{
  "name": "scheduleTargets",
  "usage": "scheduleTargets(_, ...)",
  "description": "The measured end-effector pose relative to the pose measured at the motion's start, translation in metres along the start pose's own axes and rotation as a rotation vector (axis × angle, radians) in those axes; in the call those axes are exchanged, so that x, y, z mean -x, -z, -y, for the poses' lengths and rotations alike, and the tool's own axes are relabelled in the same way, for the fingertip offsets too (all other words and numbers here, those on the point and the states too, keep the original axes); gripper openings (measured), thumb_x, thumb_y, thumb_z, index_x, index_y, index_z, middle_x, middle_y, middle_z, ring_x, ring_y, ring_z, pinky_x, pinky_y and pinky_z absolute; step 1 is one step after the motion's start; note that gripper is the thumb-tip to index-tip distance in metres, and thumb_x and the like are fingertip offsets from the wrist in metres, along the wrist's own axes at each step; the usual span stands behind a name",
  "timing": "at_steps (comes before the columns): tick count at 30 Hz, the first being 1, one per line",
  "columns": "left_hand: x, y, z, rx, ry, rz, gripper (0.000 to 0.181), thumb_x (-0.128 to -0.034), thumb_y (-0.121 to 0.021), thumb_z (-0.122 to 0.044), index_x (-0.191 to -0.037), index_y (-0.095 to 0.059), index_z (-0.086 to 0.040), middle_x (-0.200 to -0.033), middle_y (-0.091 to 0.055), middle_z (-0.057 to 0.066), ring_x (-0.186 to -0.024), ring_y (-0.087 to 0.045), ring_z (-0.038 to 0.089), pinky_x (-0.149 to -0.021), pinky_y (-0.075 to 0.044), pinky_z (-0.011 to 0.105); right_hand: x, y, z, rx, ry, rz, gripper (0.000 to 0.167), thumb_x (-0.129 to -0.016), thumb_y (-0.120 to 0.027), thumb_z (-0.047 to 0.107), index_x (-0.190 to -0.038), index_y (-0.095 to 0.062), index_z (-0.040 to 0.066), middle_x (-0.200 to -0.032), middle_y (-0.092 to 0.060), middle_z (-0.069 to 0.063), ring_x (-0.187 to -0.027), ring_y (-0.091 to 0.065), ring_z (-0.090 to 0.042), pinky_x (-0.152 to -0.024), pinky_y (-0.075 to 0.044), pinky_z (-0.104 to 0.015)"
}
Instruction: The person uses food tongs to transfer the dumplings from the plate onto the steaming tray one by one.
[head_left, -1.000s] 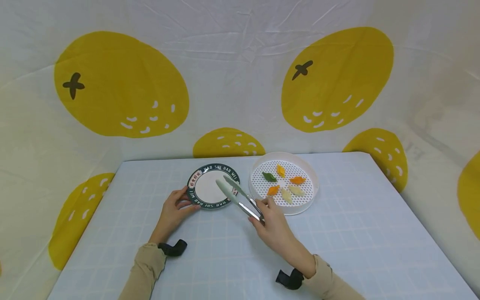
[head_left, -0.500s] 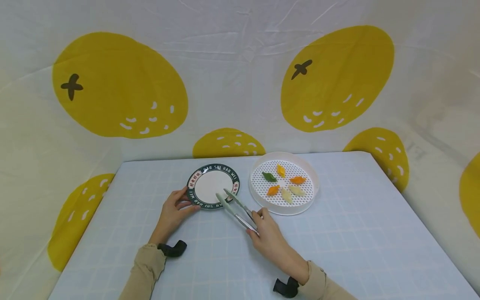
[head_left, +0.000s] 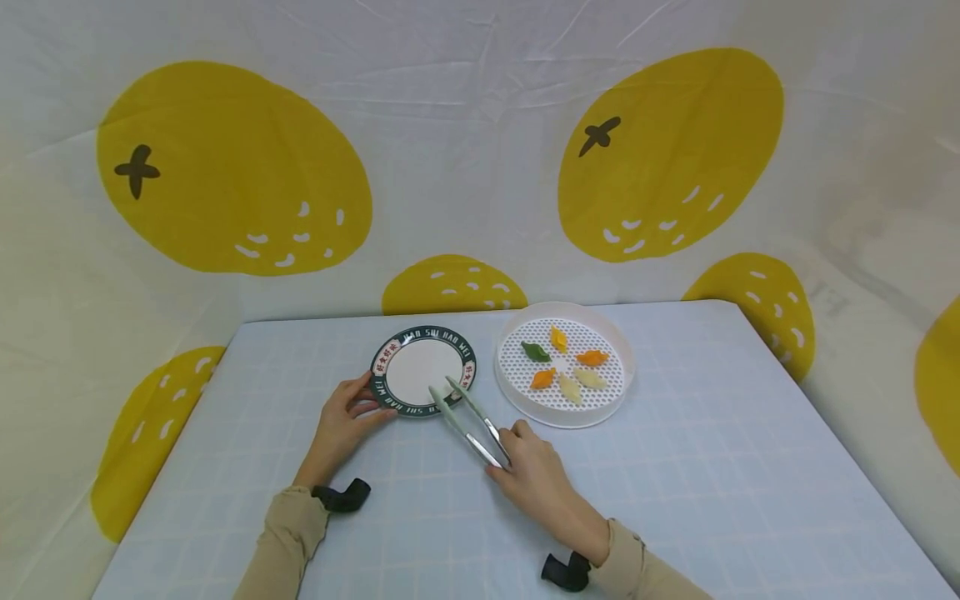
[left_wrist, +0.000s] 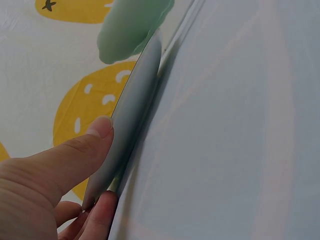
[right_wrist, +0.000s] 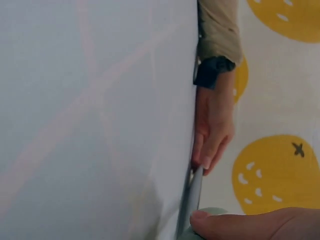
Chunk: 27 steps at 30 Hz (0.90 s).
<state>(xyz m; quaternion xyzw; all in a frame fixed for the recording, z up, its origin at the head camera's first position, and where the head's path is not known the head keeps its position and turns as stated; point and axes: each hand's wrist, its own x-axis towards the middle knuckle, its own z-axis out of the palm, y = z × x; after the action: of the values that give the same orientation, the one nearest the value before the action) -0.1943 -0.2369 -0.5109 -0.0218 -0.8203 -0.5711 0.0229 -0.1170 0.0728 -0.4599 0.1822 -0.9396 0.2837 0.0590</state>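
Observation:
A white plate [head_left: 424, 372] with a dark green lettered rim lies left of centre on the table. My left hand [head_left: 342, 423] pinches its near left edge; in the left wrist view the thumb [left_wrist: 102, 127] rests on the rim with the fingers below. My right hand [head_left: 542, 479] grips a pair of tongs [head_left: 477, 433] with pale green tips. The tips stand apart over the plate's near right rim, with nothing between them. Only the right thumb side shows in the right wrist view.
Right of the plate stands a round white steamer tray [head_left: 621, 400] with a perforated base. Several small dumpling-shaped pieces lie in it, among them a green one [head_left: 536, 352], an orange one [head_left: 592, 357] and a pale one [head_left: 570, 389]. A fruit-print cloth [head_left: 465, 167] hangs behind the table.
My right hand has drawn the tongs back toward me and slightly left, from above the plate's middle to its near rim. My left hand stays at the plate's edge.

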Motion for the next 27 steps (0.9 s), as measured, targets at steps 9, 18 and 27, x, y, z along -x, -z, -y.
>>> scheduleTargets(9, 0.001, -0.001, -0.001, 0.021, 0.001, 0.005, 0.092, -0.0782, -0.086, -0.023, -0.153, -0.036, -0.006, -0.131, -0.046, 0.014, -0.116, -0.056, 0.028, -0.097, -0.053, 0.02, 0.0, -0.001, -0.001, 0.064, -0.018, 0.004, 0.042, -0.07, -0.09, 0.02, -0.102, -0.072, -0.001, -0.077, -0.05, 0.001, -0.059, -0.042, -0.01, -0.045, -0.035, -0.02)
scheduleTargets(18, 0.001, -0.002, 0.0, 0.026, 0.002, 0.001, 0.092, -0.0779, -0.087, -0.023, -0.153, -0.036, -0.007, -0.132, -0.046, 0.013, -0.116, -0.056, 0.027, -0.097, -0.053, 0.02, -0.008, 0.02, -0.006, 0.013, -0.044, 0.055, 0.03, -0.079, -0.084, 0.024, -0.099, -0.076, 0.002, -0.081, -0.059, -0.001, -0.069, -0.055, -0.013, -0.052, -0.048, -0.02)
scheduleTargets(27, -0.001, -0.002, -0.002, 0.027, 0.038, 0.016, 0.09, -0.0811, -0.084, -0.023, -0.153, -0.035, -0.004, -0.134, -0.046, 0.016, -0.119, -0.054, 0.029, -0.1, -0.053, 0.024, -0.02, 0.089, -0.038, -0.241, 0.153, -0.076, 0.018, -0.088, -0.075, 0.007, -0.105, -0.071, 0.002, -0.101, -0.065, -0.009, -0.087, -0.066, -0.023, -0.066, -0.062, -0.023)
